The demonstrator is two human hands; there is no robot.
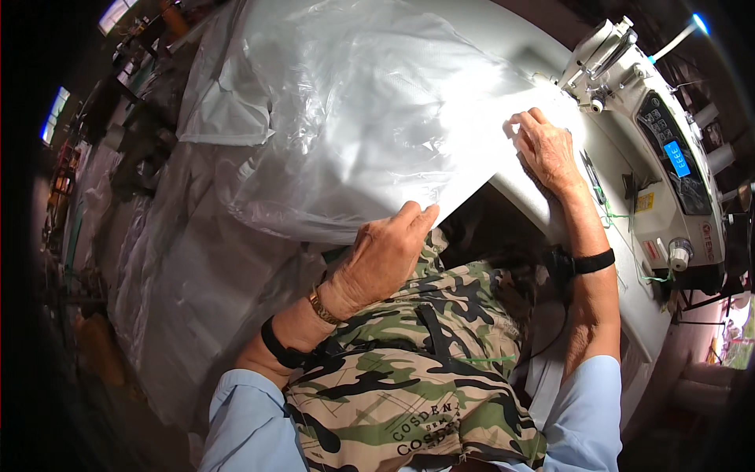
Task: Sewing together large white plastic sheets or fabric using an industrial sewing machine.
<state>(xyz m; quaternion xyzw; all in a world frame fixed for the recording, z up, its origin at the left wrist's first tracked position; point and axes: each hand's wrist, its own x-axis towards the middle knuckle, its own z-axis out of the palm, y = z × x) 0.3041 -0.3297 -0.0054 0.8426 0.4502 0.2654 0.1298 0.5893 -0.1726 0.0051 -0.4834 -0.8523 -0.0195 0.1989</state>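
Observation:
A large white sheet with a clear plastic layer [338,118] spreads over the table in front of me and hangs over its near edge. My left hand [389,252] pinches the near edge of this sheet between thumb and fingers. Farther right, my right hand [544,149] is closed at the sheet's right-hand part, fingers curled with the tips against the brightly lit material. Glare there hides exactly how the fingertips grip. The sewing machine's needle end [590,86] stands just beyond my right hand.
A white sewing machine [661,149] with a blue display fills the right side. Tweezers or snips [591,175] and green thread lie beside it on the white table [543,208]. More white sheeting [204,315] hangs at the left. A camouflage apron [417,377] covers my lap.

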